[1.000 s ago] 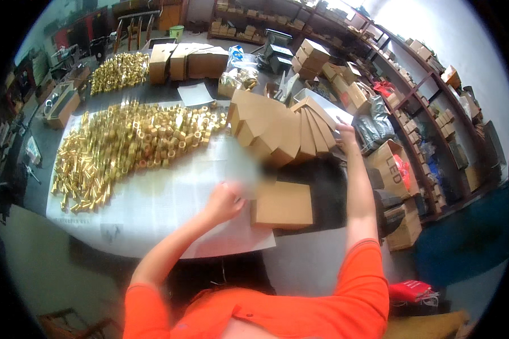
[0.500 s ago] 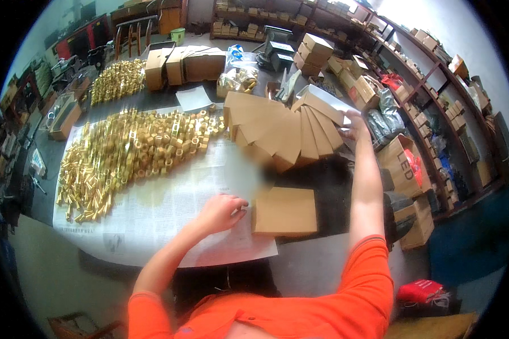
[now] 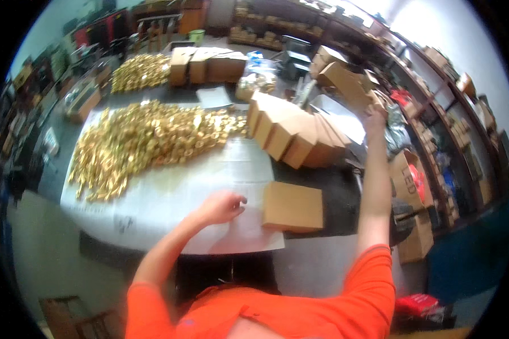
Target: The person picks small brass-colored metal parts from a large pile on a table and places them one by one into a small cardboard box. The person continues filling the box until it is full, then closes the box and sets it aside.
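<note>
My right hand [image 3: 375, 117], arm stretched far forward, grips the near end of a brown cardboard box [image 3: 345, 85] tilted above the table's far right. Below it a fan of similar brown boxes [image 3: 297, 133] leans in a row, next to a white sheet [image 3: 345, 121]. Over the newspaper [image 3: 232, 169] hangs my left hand [image 3: 223, 207], fingers loosely curled, a gap between thumb and forefinger, nothing visible in it. Just right of that hand a single closed brown box [image 3: 293, 206] lies flat near the table edge.
A large heap of brass fittings [image 3: 147, 135] covers the newspaper's left, with a smaller brass pile [image 3: 141, 73] behind. More boxes [image 3: 206, 66] and a clear bag of parts [image 3: 257, 82] stand at the back. Loaded shelves [image 3: 435, 90] line the right.
My right hand has moved forward and right, and a brown box is now raised in it. My left hand stays over the newspaper, fingers slightly looser. The view has shifted and blurred.
</note>
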Action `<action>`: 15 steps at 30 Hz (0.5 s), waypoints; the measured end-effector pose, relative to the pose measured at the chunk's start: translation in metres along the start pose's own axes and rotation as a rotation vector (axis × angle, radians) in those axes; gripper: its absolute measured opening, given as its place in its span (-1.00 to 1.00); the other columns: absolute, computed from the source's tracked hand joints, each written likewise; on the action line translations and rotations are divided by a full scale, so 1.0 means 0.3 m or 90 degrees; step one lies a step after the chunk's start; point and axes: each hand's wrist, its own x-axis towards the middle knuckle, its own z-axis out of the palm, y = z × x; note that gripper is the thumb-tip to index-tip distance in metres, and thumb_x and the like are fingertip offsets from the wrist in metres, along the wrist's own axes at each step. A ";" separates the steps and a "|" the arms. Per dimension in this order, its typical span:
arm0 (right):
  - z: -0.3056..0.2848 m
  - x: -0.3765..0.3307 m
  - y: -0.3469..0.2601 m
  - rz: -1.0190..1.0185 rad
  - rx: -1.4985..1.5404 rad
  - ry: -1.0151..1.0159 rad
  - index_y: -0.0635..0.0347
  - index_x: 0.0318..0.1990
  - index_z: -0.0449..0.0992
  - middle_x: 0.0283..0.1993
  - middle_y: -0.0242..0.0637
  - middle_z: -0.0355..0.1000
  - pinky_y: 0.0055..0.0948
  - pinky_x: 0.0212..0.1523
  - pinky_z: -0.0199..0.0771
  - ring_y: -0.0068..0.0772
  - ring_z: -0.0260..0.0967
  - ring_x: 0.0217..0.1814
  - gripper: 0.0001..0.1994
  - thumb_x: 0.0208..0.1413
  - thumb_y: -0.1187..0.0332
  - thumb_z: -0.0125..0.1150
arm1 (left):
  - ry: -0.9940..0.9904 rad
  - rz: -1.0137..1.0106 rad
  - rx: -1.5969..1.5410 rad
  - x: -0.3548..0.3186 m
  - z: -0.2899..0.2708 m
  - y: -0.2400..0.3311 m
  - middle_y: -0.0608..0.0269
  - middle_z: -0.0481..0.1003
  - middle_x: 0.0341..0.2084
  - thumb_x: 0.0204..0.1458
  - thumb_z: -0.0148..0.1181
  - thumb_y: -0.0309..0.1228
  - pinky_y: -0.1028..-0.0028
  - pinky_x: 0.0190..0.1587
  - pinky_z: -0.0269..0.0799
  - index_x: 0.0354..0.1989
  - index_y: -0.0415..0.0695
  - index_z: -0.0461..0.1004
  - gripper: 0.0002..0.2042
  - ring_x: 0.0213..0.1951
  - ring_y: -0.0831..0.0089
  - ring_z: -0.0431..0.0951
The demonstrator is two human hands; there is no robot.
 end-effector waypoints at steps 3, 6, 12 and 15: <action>0.219 -0.238 -0.138 -0.040 0.043 -0.197 0.26 0.02 0.42 0.00 -0.10 0.39 -0.21 -0.24 0.56 -0.17 0.45 -0.13 -0.63 0.07 0.40 -0.13 | 0.080 -0.032 -0.092 -0.080 -0.066 -0.055 0.09 0.58 -0.44 0.01 0.23 -0.37 0.35 -0.28 0.47 -0.19 -0.20 0.54 -0.77 -0.39 0.30 0.59; 0.356 -0.463 -0.096 -0.220 -0.134 -0.357 0.40 -0.11 0.49 -0.04 -0.09 0.43 -0.38 -0.28 0.56 -0.28 0.49 -0.23 -0.66 -0.06 0.53 -0.07 | 0.210 -0.044 -0.175 -0.147 -0.156 -0.118 0.14 0.60 -0.41 0.03 0.25 -0.44 0.44 -0.26 0.48 -0.19 -0.27 0.54 -0.79 -0.38 0.47 0.58; 0.574 -0.959 0.109 -0.679 -0.516 -0.712 0.24 -0.40 0.60 0.24 0.15 0.16 -0.07 0.15 0.36 0.10 0.19 0.24 -0.69 -0.46 0.38 0.22 | 0.555 -0.114 -0.437 -0.285 -0.308 -0.246 0.20 0.57 -0.42 0.12 0.17 -0.46 0.55 -0.36 0.49 -0.19 -0.32 0.51 -0.83 -0.44 0.58 0.52; 0.544 -0.995 0.249 -0.533 -0.577 -0.884 0.27 -0.35 0.56 0.11 -0.09 0.33 -0.12 -0.03 0.48 0.02 0.25 0.18 -0.65 -0.46 0.42 0.23 | 0.545 -0.187 -0.229 -0.304 -0.283 -0.229 0.17 0.58 -0.38 0.08 0.21 -0.34 0.51 -0.38 0.45 -0.14 -0.28 0.52 -0.73 -0.44 0.50 0.54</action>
